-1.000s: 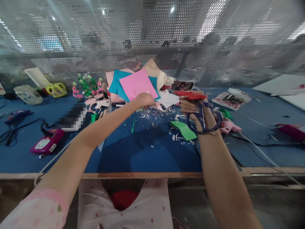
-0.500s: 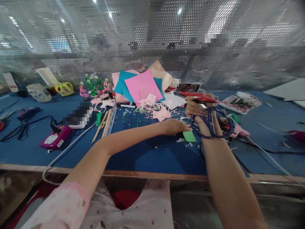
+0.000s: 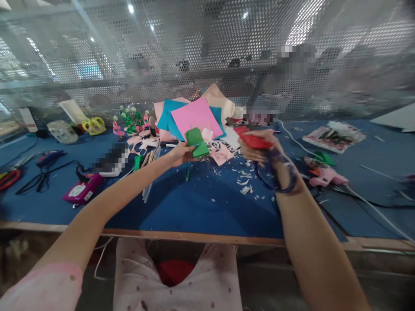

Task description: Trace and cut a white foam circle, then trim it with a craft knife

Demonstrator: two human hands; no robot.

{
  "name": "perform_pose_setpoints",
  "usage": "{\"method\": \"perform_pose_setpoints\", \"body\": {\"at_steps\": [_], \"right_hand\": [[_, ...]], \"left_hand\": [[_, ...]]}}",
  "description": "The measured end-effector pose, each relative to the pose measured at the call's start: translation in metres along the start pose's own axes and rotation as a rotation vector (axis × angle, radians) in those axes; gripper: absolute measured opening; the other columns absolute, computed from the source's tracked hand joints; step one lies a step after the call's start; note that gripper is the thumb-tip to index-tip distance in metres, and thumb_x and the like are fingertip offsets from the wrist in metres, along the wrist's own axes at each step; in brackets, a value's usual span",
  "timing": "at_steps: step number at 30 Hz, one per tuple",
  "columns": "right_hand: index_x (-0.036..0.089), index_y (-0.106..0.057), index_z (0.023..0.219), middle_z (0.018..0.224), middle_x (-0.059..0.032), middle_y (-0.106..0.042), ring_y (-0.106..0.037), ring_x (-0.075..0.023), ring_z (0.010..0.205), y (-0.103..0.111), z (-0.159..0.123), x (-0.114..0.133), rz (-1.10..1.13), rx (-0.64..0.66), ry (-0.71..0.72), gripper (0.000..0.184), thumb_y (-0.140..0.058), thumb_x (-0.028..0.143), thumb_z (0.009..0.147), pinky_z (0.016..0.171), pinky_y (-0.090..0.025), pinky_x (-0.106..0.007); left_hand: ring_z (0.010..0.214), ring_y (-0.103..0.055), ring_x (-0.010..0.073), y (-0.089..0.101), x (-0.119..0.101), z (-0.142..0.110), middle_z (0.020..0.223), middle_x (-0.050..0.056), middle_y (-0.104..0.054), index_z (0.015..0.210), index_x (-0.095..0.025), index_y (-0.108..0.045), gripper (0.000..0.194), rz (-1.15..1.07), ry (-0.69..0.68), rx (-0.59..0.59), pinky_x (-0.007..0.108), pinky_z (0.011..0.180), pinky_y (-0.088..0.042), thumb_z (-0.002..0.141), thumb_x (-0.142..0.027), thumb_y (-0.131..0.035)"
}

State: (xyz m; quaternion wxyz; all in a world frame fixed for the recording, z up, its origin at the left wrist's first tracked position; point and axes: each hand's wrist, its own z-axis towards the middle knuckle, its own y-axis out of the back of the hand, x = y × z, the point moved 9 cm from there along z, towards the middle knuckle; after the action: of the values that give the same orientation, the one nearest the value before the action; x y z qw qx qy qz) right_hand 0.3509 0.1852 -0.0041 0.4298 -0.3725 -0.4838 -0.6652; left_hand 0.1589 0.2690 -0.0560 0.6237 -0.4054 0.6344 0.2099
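My left hand (image 3: 182, 154) is closed on green sheets (image 3: 197, 142), which look like craft foam or felt, above the middle of the blue table. In my right hand (image 3: 256, 149), further right, are red pieces (image 3: 254, 139) of similar material. Scissors with dark blue handles (image 3: 278, 183) hang below the same hand, their loops over my wrist; motion blurs them and the fingers hide the blades. White and pale scraps (image 3: 244, 181) lie on the table between my hands. Pink and blue sheets (image 3: 196, 114) are stacked behind the left hand.
At the left lie a purple power box (image 3: 83, 188), a phone (image 3: 112, 160) and wooden sticks (image 3: 149, 162). Small pink and green flower crafts (image 3: 129, 123) stand behind. A pink glue gun (image 3: 327, 177), cables and a flowered packet (image 3: 333, 137) are at the right. A perforated screen (image 3: 207, 47) borders the back.
My left hand has moved left and up from beside my right hand, carrying the green sheets off the table. My right hand has shifted slightly left with the red pieces and scissors.
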Motion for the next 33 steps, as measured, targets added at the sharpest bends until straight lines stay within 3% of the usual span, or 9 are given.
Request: {"method": "perform_pose_setpoints", "body": {"at_steps": [4, 8, 11, 15, 20, 22, 27, 30, 33], "right_hand": [[0.019, -0.050, 0.049, 0.044, 0.0013, -0.048, -0.044, -0.0108, 0.045, -0.038, 0.005, -0.016, -0.235, 0.114, -0.110, 0.024, -0.062, 0.032, 0.065, 0.050, -0.034, -0.025], [0.017, -0.060, 0.073, 0.072, -0.0080, -0.066, -0.059, -0.0200, 0.067, -0.061, 0.005, -0.030, -0.866, 0.178, -0.173, 0.021, -0.063, 0.037, 0.068, 0.059, -0.040, -0.027], [0.013, -0.058, 0.101, 0.091, -0.0160, -0.067, -0.062, -0.0269, 0.080, -0.057, 0.007, -0.032, -1.045, 0.057, -0.205, 0.048, -0.052, 0.055, 0.078, 0.064, -0.043, -0.031], [0.006, -0.050, 0.113, 0.088, -0.0228, -0.064, -0.061, -0.0351, 0.087, -0.043, 0.009, -0.026, -1.108, -0.194, -0.222, 0.068, -0.054, 0.062, 0.075, 0.069, -0.045, -0.040], [0.005, -0.051, 0.113, 0.115, -0.0289, -0.054, -0.047, -0.0403, 0.112, -0.047, -0.007, 0.019, -0.900, -0.570, 0.198, 0.066, -0.050, 0.060, 0.078, 0.091, -0.037, -0.056], [0.010, -0.054, 0.111, 0.113, -0.0225, -0.058, -0.050, -0.0350, 0.111, -0.074, -0.008, 0.021, -0.666, -0.416, 0.294, 0.061, -0.046, 0.061, 0.080, 0.095, -0.038, -0.053], [0.020, -0.051, 0.124, 0.123, -0.0095, -0.059, -0.054, -0.0260, 0.115, -0.162, -0.007, -0.004, -0.014, 0.039, 0.100, 0.059, -0.045, 0.060, 0.081, 0.100, -0.042, -0.045], [0.023, -0.052, 0.124, 0.125, -0.0058, -0.058, -0.052, -0.0244, 0.119, -0.187, -0.007, -0.004, 0.141, 0.087, 0.076, 0.058, -0.051, 0.059, 0.078, 0.105, -0.038, -0.044], [0.024, -0.056, 0.121, 0.124, -0.0053, -0.059, -0.051, -0.0235, 0.120, -0.188, -0.008, -0.002, 0.255, 0.059, 0.081, 0.058, -0.053, 0.061, 0.075, 0.106, -0.036, -0.041]], "left_hand": [[0.062, -0.067, 0.0147, 0.023, 0.014, -0.012, 0.072, 0.005, -0.069, 0.089, -0.012, -0.060, 0.008, -0.014, 0.015, -0.048, 0.035, 0.069, -0.058, 0.083, -0.008, -0.057], [0.059, -0.065, 0.0121, 0.032, 0.024, -0.013, 0.074, 0.005, -0.070, 0.089, -0.011, -0.061, 0.014, -0.024, -0.023, -0.106, 0.030, 0.067, -0.058, 0.076, -0.009, -0.066], [0.061, -0.065, 0.0114, 0.033, 0.028, -0.013, 0.077, 0.004, -0.070, 0.091, -0.011, -0.061, 0.020, -0.020, -0.057, -0.137, 0.029, 0.068, -0.057, 0.073, -0.009, -0.068], [0.058, -0.064, 0.0103, 0.032, 0.029, -0.014, 0.075, 0.003, -0.070, 0.094, -0.012, -0.060, 0.023, 0.014, -0.098, -0.135, 0.026, 0.063, -0.056, 0.073, -0.012, -0.069], [0.064, -0.064, 0.0113, 0.037, 0.024, -0.016, 0.081, 0.005, -0.070, 0.095, -0.010, -0.060, 0.021, 0.109, -0.173, -0.154, 0.028, 0.070, -0.056, 0.074, -0.011, -0.063], [0.068, -0.064, 0.0129, 0.043, 0.020, -0.017, 0.083, 0.005, -0.070, 0.097, -0.010, -0.060, 0.023, 0.168, -0.213, -0.182, 0.029, 0.073, -0.055, 0.074, -0.011, -0.061], [0.091, -0.061, 0.0178, 0.049, 0.005, -0.025, 0.096, 0.004, -0.067, 0.111, -0.014, -0.059, 0.047, 0.337, -0.331, -0.189, 0.030, 0.087, -0.049, 0.065, -0.007, -0.064], [0.086, -0.060, 0.0178, 0.042, 0.000, -0.032, 0.093, 0.003, -0.066, 0.126, -0.016, -0.051, 0.062, 0.498, -0.379, -0.147, 0.032, 0.087, -0.047, 0.066, -0.009, -0.061], [0.094, -0.059, 0.0213, 0.027, -0.005, -0.040, 0.104, 0.008, -0.064, 0.135, -0.015, -0.040, 0.068, 0.718, -0.488, -0.052, 0.037, 0.090, -0.046, 0.070, -0.014, -0.057]]}}
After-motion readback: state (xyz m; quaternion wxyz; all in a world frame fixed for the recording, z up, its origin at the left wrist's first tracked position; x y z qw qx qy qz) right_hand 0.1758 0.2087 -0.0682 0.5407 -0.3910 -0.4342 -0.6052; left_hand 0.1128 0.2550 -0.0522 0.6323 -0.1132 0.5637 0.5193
